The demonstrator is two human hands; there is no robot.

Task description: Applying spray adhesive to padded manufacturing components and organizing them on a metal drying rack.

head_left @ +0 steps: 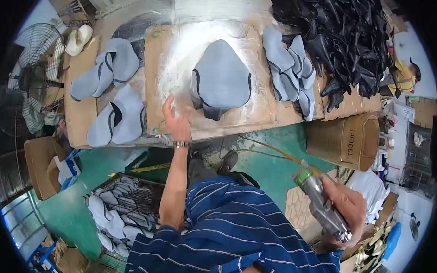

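My right hand (349, 204) is wrapped round a metal spray gun (322, 205) with a green ring, held low at the right, away from the table. A thin orange hose (271, 147) runs near the gun. My left hand (177, 123) is raised over the table's front edge, fingers apart and holding nothing. Just right of it, a grey saddle-shaped cover (221, 74) with black edging lies on white-stained cardboard (157, 86). I cannot tell whether my fingers touch the cardboard.
More grey covers (115, 118) lie at the table's left, others (286, 66) at the right. A heap of black pieces (347, 40) fills the far right. Below stand a cardboard drum (343, 141) and a wire rack with covers (115, 210). A fan (38, 72) stands left.
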